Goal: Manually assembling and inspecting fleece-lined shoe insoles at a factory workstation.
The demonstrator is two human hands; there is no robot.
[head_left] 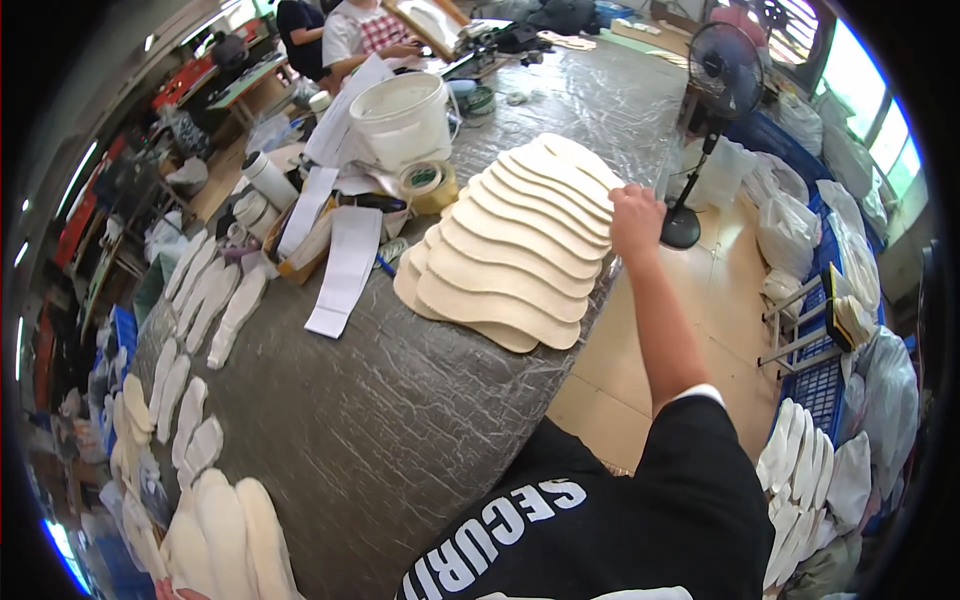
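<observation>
Cream insoles [500, 250] lie overlapped in a long fanned row on the dark, plastic-covered table [370, 420]. At the far right end of that row, my right hand [637, 220] has its fingers bent and closed on an insole's edge. Only some fingers of my left hand [180, 592] show, at the lower left rim of the picture. They press against the side of a bunch of cream insoles [225, 540], and seem closed around it; the rest of the hand is cut off.
Left of the row are a white bucket [400, 120], tape rolls [425, 180], paper sheets [345, 265] and a bottle [268, 180]. More insoles [205, 300] line the table's left side. A black fan [720, 80] stands beyond the right edge, near bagged goods [785, 230]. People work at the far end.
</observation>
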